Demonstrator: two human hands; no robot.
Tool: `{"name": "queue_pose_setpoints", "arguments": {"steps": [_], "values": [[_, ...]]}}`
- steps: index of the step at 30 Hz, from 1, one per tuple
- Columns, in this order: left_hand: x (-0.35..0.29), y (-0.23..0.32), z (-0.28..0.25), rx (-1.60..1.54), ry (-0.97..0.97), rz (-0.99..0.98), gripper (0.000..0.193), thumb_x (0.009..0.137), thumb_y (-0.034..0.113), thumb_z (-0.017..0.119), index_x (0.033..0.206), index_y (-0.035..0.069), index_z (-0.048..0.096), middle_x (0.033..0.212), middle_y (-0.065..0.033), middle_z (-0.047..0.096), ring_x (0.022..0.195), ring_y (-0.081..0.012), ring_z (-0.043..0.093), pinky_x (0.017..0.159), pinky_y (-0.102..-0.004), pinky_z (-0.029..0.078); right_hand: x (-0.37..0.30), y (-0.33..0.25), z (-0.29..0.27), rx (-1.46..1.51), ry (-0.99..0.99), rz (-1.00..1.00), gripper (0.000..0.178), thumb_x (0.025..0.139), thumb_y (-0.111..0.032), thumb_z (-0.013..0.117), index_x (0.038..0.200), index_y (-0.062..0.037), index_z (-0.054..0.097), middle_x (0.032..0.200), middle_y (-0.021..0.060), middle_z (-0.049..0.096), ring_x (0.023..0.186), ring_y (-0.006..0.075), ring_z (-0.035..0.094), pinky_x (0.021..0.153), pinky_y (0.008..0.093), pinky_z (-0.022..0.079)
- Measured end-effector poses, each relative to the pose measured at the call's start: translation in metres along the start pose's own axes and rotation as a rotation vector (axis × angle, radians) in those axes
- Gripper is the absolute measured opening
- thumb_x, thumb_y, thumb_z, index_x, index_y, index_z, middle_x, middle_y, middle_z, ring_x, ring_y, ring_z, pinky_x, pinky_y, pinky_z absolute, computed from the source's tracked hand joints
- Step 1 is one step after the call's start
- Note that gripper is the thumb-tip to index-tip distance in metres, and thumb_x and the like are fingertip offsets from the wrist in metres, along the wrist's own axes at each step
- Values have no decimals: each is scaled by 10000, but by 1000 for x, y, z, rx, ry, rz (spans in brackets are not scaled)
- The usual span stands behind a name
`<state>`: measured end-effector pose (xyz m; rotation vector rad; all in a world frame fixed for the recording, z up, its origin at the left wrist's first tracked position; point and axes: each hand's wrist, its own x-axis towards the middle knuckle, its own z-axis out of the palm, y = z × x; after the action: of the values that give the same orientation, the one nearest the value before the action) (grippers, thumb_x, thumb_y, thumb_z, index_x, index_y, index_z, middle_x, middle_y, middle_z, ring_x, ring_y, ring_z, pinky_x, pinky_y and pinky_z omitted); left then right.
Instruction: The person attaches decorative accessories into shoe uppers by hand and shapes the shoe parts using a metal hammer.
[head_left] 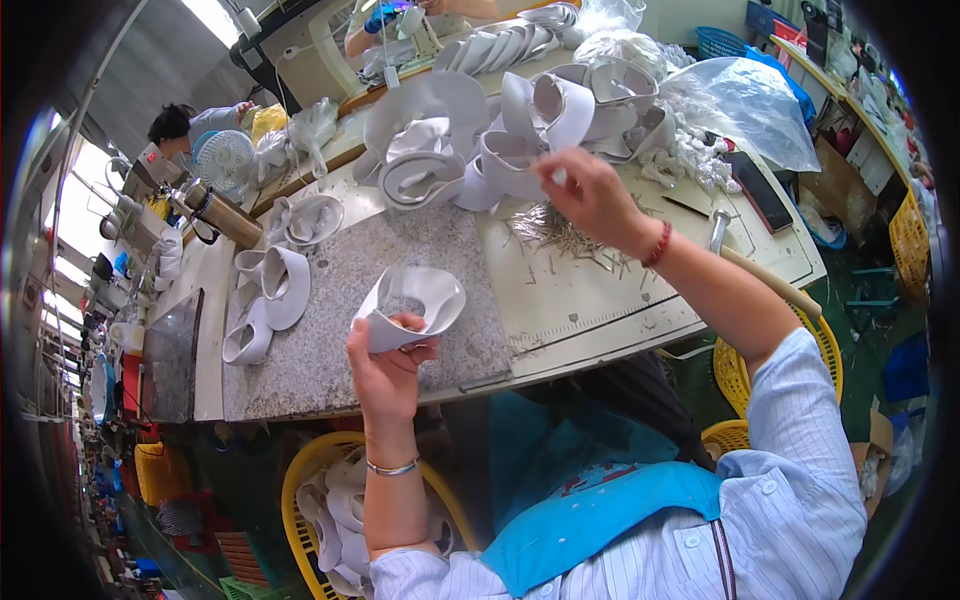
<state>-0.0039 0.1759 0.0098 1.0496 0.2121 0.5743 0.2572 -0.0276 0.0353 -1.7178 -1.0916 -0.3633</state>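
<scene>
My left hand (385,370) is closed around a white, curved, band-shaped piece (380,332), holding it above the speckled grey slab (330,365) at the table's near side. The piece has an opening through its middle. Raised over the table, my right hand (598,200) has its fingers curled in a pinch; what they hold, if anything, is too small to make out. Just below and behind it lies a heap of thin metal nails (548,228). Several white pieces of the same sort, stacked and looped (510,165), stand beyond my right hand, and smaller ones (285,285) lie to the left.
A hammer (768,280), a dark phone (758,190) and a pen (685,205) lie at the right. Behind them are a white stringy heap (690,155) and clear plastic (750,110). A yellow basket (292,510) of white pieces stands below. A thermos (228,215) stands left; co-workers sit beyond.
</scene>
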Motion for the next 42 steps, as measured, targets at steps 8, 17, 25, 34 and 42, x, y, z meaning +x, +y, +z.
{"name": "queue_pose_setpoints", "arguments": {"steps": [8,17,25,34,42], "values": [[-15,9,-14,125,113,-196,426,978,364,499,1271,56,488,1060,-184,683,727,-277,726,433,-291,577,-75,30,-25,-661,-338,21,185,859,-229,653,878,-49,619,891,118,609,814,318,658,717,411,529],[-41,17,-31,957,265,66,609,905,148,609,1442,-3,365,1376,-159,458,1028,-190,604,764,-296,526,-78,38,-30,-607,-276,22,162,896,-210,621,844,-57,625,838,113,621,778,316,654,712,421,522],[-34,16,41,1732,78,799,510,804,113,654,1294,38,534,1379,-177,468,1127,-298,546,959,-377,424,-71,32,-46,-19,-124,412,196,921,-196,618,941,-4,653,804,156,683,719,317,666,660,379,521],[65,-53,187,1312,-532,631,275,774,116,661,1028,16,689,999,-151,688,906,-274,656,825,-359,503,-86,39,-38,-150,-8,198,75,884,-70,578,928,-30,625,832,185,671,763,382,652,698,463,517],[150,-145,275,1378,-710,360,256,807,161,620,1032,79,711,1079,-150,681,1009,-310,651,846,-391,517,-95,39,-34,-325,-74,115,209,790,38,504,980,-12,575,829,193,635,732,369,641,654,465,521]]}}
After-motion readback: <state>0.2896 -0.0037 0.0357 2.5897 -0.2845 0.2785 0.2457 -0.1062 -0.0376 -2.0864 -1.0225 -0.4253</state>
